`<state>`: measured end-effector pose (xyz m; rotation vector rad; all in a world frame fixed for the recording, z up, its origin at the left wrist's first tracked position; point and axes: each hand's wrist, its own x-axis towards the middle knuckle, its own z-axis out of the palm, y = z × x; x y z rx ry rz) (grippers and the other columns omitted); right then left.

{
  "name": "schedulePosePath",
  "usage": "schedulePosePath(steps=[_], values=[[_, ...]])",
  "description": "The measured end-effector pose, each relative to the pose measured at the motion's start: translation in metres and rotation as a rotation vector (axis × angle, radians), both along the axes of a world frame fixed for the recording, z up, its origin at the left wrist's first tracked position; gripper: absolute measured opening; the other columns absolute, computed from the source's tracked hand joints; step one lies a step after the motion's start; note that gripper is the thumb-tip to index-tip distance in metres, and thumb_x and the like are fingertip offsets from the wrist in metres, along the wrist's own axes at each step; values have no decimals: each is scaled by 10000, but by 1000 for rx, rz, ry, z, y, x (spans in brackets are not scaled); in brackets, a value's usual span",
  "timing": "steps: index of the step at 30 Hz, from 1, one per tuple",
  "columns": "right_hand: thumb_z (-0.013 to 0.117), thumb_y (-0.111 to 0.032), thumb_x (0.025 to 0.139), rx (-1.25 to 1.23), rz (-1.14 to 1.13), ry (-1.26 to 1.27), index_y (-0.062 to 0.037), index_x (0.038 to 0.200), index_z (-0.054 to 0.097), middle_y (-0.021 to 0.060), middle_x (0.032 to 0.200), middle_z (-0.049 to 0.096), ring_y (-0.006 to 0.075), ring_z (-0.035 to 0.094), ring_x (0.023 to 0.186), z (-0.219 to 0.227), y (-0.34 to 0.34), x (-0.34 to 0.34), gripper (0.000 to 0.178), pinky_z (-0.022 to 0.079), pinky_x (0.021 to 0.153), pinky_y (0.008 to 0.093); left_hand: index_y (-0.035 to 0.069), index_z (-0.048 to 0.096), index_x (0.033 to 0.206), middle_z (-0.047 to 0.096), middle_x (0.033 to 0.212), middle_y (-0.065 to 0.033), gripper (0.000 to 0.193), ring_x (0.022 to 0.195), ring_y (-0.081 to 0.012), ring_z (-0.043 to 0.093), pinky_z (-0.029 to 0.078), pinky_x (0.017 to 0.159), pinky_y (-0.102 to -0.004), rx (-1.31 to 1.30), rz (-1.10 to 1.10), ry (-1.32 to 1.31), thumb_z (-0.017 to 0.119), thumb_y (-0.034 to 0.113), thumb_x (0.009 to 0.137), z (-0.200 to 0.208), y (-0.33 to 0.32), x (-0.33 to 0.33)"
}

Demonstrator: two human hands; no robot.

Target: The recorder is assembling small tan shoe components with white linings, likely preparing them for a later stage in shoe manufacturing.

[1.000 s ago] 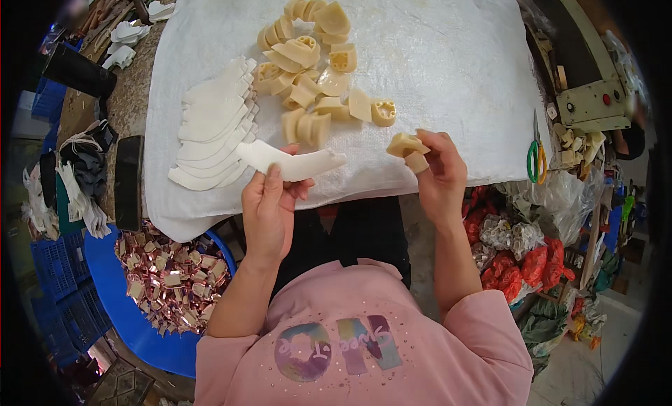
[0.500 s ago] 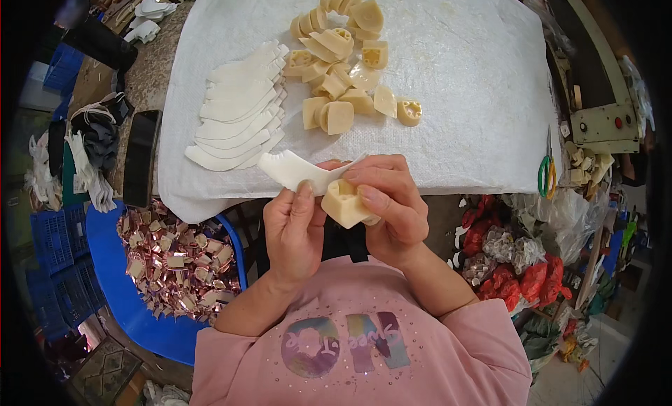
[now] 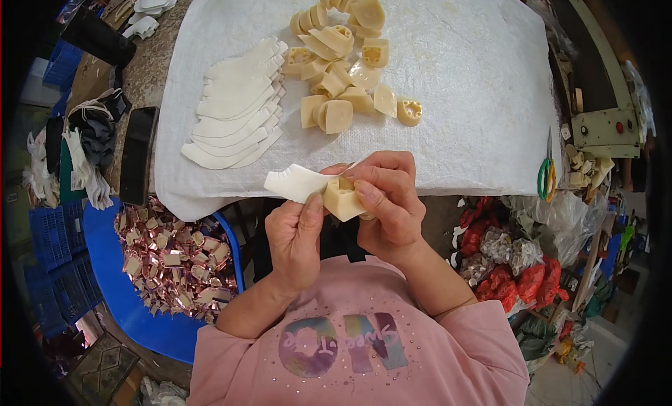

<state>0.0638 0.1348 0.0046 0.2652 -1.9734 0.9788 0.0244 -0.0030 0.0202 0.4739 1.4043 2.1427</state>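
Observation:
Just in front of the table edge, my right hand (image 3: 393,208) is closed round a beige plastic shoe heel (image 3: 343,204), its hollowed face up. A white sheet-material cover piece (image 3: 294,183) lies against the heel's far side, its notched end sticking out to the left. Between thumb and fingers, my left hand (image 3: 295,236) pinches this piece close to the heel. The right fingertips press on the piece's other end, which is mostly hidden. Beyond my hands, overlapping white cover pieces (image 3: 234,91) are fanned out left of a pile of beige heels (image 3: 338,117).
White woven sheeting (image 3: 476,91) covers the table. A dark phone (image 3: 138,154) lies at its left, and scissors (image 3: 547,176) at its right edge. A blue tub (image 3: 105,266) of shiny pink-copper heels (image 3: 175,262) stands at lower left. Red plastic bags (image 3: 532,283) are at right.
The white piece's free end has shifted slightly right, and my left thumb has moved right, up against the heel. My right hand keeps hold of the heel.

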Motion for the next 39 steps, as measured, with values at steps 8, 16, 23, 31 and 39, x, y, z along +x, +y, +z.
schedulePosePath(steps=[8,16,23,31,39], values=[[661,-3,583,109,-116,-42,-105,974,593,27,889,605,231,462,774,2,8,-3,410,299,712,385,-64,571,1132,589,735,-18,302,571,-35,422,360,531,-176,-240,187,228,461,150,949,1,-7,-16],[642,-25,558,405,-184,-454,-127,831,598,0,765,462,210,450,792,36,9,3,295,231,735,435,-74,608,1005,615,780,-32,244,644,-69,487,397,572,-232,-509,188,491,476,121,941,15,-7,-17],[637,-17,558,366,-149,-487,-121,834,584,8,769,453,215,442,791,30,8,6,300,226,724,425,-68,597,1004,594,794,-98,192,640,-128,498,400,569,-255,-408,268,923,509,74,911,-5,-1,-18],[587,90,605,-71,120,-418,-98,889,594,24,768,477,216,450,757,10,17,6,341,250,735,367,25,672,1032,555,822,-62,191,742,-126,515,433,652,-234,-156,60,400,622,43,849,-22,-5,-29],[552,112,592,-225,264,-472,-78,883,584,49,769,473,227,457,752,11,22,11,349,273,739,344,-2,672,952,558,812,-37,173,745,-138,488,411,659,-237,-106,5,432,658,125,836,-15,-2,-27]])
